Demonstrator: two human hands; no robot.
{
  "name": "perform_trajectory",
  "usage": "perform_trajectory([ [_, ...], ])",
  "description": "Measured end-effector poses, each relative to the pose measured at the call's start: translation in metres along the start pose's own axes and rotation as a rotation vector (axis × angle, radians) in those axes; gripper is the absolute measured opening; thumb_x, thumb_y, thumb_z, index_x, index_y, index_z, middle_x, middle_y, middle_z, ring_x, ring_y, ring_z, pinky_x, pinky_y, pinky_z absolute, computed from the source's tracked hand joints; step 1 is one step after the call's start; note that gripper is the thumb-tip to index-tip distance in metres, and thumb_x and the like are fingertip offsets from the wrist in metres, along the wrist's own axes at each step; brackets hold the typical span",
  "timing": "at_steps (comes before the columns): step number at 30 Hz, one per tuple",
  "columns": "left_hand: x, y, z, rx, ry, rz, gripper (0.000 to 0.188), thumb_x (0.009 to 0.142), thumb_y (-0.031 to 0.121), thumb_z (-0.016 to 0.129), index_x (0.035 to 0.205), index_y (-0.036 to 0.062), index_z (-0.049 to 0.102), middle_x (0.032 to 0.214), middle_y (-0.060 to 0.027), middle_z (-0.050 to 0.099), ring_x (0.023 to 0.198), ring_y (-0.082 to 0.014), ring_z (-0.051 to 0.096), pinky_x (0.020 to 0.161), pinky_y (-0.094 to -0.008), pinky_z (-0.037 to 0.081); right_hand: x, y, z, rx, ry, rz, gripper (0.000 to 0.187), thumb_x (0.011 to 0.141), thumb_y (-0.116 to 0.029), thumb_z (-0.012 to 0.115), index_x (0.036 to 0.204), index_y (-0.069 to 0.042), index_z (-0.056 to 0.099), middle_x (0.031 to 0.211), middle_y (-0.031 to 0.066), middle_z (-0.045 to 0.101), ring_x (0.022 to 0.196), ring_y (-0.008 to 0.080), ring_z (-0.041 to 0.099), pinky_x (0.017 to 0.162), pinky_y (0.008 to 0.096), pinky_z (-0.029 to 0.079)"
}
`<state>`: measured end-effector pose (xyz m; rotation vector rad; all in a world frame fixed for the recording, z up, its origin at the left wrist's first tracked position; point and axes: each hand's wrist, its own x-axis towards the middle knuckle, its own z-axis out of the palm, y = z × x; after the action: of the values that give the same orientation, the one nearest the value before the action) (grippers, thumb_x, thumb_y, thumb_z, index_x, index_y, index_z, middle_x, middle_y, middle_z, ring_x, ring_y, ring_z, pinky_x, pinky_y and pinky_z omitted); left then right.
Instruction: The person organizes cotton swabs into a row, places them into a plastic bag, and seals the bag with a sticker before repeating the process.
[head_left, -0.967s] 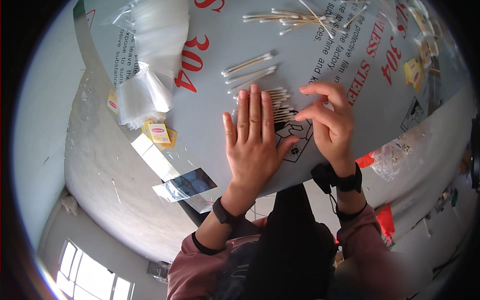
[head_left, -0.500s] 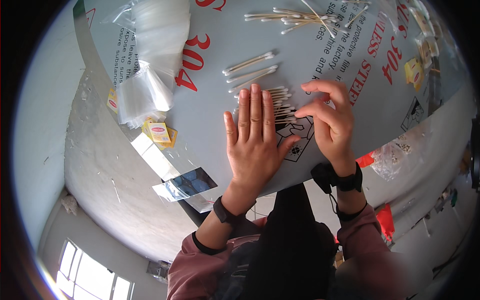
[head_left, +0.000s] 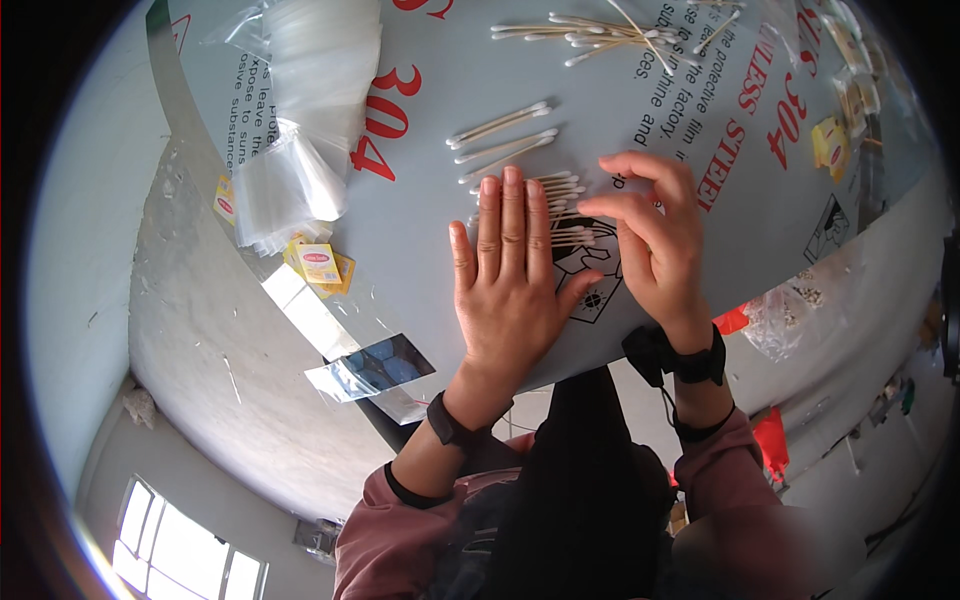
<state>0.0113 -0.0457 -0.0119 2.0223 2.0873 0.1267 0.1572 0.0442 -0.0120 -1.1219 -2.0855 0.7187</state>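
Note:
My left hand (head_left: 507,270) lies flat, palm down, over a row of cotton swabs (head_left: 563,188), its fingers straight and slightly apart. White swab tips stick out to the right of those fingers; the rest of the row is hidden beneath. My right hand (head_left: 655,235) is bent at the knuckles with its fingers apart, and the forefinger tip is at the swab tips. Whether it touches them I cannot tell. Nothing shows in its grasp. Just beyond my left fingertips, several separate swabs (head_left: 505,145) lie side by side at a slant.
A loose heap of swabs (head_left: 600,40) lies at the far side of the grey printed table (head_left: 420,240). Clear plastic bags (head_left: 315,90) are stacked at the left, near small yellow packets (head_left: 320,263). Another yellow packet (head_left: 829,145) and filled bags (head_left: 855,100) are at the far right.
My right forefinger has shifted slightly left, onto or over the swab tips. My left hand stays almost where it was.

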Motion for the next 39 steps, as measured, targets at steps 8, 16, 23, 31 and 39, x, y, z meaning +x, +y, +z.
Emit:
perform_trajectory([
  [8, 0.0009, 0.0013, -0.0001, -0.002, 0.004, 0.0, 0.097, 0.093, 0.072, 0.039, 0.154, -0.0028, 0.03, 0.161, -0.0216, 0.028, 0.153, -0.0344, 0.021, 0.122, -0.0541, 0.005, 0.0025, -0.0038, -0.0056, -0.056, -0.075, -0.025, 0.03, 0.072, 0.006, 0.061, 0.093, -0.012, 0.073, 0.117, 0.0063, 0.063, 0.104, 0.0282, 0.059, 0.085, 0.0394, 0.05],
  [16, 0.0012, 0.0019, -0.0021, -0.021, 0.029, -0.029, 0.09, 0.093, 0.07, 0.04, 0.152, 0.0028, 0.039, 0.16, -0.0141, 0.036, 0.151, -0.0295, 0.028, 0.122, -0.0526, 0.011, 0.0006, -0.0012, 0.0002, -0.09, -0.079, -0.062, 0.03, 0.074, 0.002, 0.063, 0.096, -0.014, 0.074, 0.121, 0.005, 0.062, 0.107, 0.0286, 0.057, 0.09, 0.0405, 0.049],
  [23, 0.0006, 0.0005, -0.0002, -0.043, 0.033, -0.029, 0.089, 0.094, 0.07, 0.041, 0.152, 0.0027, 0.038, 0.16, -0.0143, 0.036, 0.151, -0.0298, 0.028, 0.122, -0.0523, 0.011, 0.0009, -0.0056, -0.0028, -0.046, -0.068, -0.003, 0.032, 0.075, 0.006, 0.061, 0.098, -0.013, 0.072, 0.12, 0.0063, 0.062, 0.104, 0.0277, 0.058, 0.084, 0.0391, 0.049],
  [31, 0.0002, 0.0002, 0.0, -0.018, 0.017, 0.002, 0.097, 0.092, 0.072, 0.042, 0.154, -0.0023, 0.03, 0.161, -0.0215, 0.028, 0.153, -0.0343, 0.021, 0.122, -0.0545, 0.007, 0.0024, -0.0001, 0.0004, -0.041, 0.001, -0.021, 0.033, 0.077, 0.011, 0.059, 0.1, -0.008, 0.07, 0.118, 0.0082, 0.063, 0.099, 0.0272, 0.058, 0.077, 0.0353, 0.049],
  [39, 0.0004, -0.001, 0.0003, -0.034, 0.015, 0.002, 0.097, 0.092, 0.071, 0.044, 0.154, -0.0025, 0.031, 0.161, -0.0214, 0.029, 0.152, -0.0344, 0.021, 0.122, -0.0546, 0.008, 0.0041, -0.002, 0.0026, -0.059, -0.002, -0.009, 0.033, 0.079, 0.008, 0.063, 0.106, -0.009, 0.071, 0.119, 0.0081, 0.063, 0.098, 0.0271, 0.058, 0.08, 0.0359, 0.05],
])
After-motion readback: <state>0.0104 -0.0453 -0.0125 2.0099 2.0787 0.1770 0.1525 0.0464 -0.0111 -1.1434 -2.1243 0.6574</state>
